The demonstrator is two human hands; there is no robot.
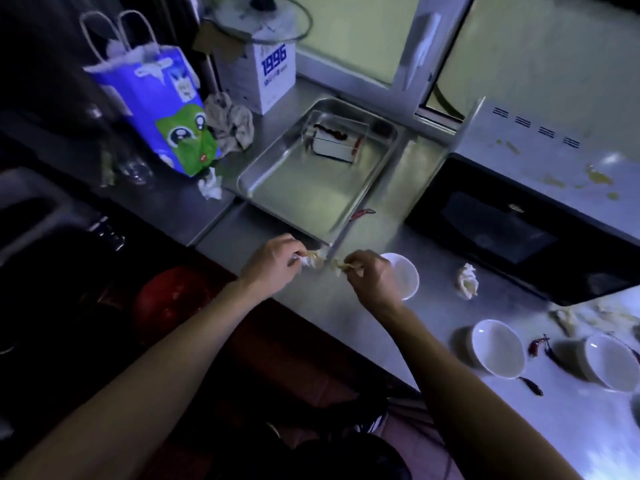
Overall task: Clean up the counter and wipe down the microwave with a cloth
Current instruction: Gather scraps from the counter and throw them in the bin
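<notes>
My left hand [277, 259] pinches a crumpled scrap of tissue [313, 262] at the front edge of the steel surface [363, 317], and my right hand [372, 271] pinches a second small pale scrap [338, 265] just beside it, fingers curled round each. Both scraps look light, soft and a little greasy; I judge a fingertip pinch at the bunched middle is enough, and squeezing only compacts them. At twelve o'clock from my hands sits the metal tray [263, 181], with a dried chilli [362, 213] lying against its near rim. At three o'clock, partly behind my right hand, is a white bowl [407, 275], and further that way another crumpled wad [467, 281] lies near the black microwave [512, 230], whose top shows yellowish smears. A grey cloth [230, 121] lies bunched at eleven o'clock beside the blue paper bag [162, 102]; limp and absorbent, it is best gathered in a full fist.
</notes>
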